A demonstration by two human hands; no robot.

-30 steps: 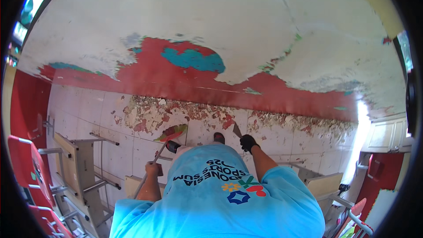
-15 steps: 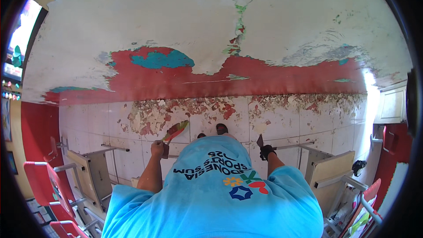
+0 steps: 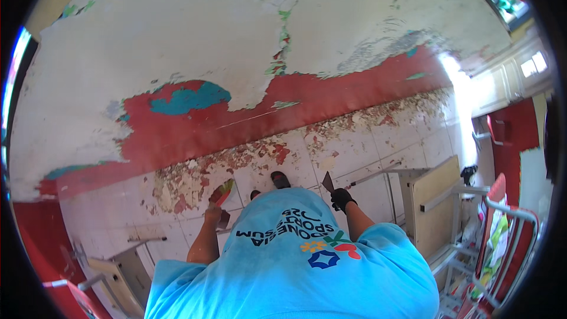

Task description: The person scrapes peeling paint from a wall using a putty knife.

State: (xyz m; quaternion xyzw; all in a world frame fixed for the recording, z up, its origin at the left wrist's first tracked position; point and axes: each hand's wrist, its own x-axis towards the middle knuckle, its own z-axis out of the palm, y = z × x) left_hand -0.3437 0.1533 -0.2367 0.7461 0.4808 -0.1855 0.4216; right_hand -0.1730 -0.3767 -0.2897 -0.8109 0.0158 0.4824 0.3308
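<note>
In front of my body my left hand (image 3: 211, 213), bare, is closed on a flat, wedge-shaped piece coloured green, red and white (image 3: 222, 192); its kind is unclear. A dark brown squarish plate (image 3: 224, 220) shows beside the same hand, and whether it is held cannot be made out. My right hand (image 3: 341, 199), in a black glove, is closed round a paint scraper (image 3: 327, 182), its pointed dark blade directed away from me. Ahead stands a wall (image 3: 195, 29) of off-white paint, peeled along its lower part to red (image 3: 248, 119) and blue-green patches (image 3: 189, 98). Both hands are apart from it.
Loose paint flakes (image 3: 183, 183) lie on the tiled floor (image 3: 348, 156) along the wall's foot. My dark shoe (image 3: 280, 179) is near them. Chairs with wooden boards (image 3: 437, 201) and metal frames stand at my right, another board (image 3: 115, 283) at my left. A white cabinet (image 3: 502, 85) is far right.
The whole view has tilted and swung rightward, so the wall slopes and more of the right-side cabinet and chairs shows. Both hands keep their hold, at about the same place before my body.
</note>
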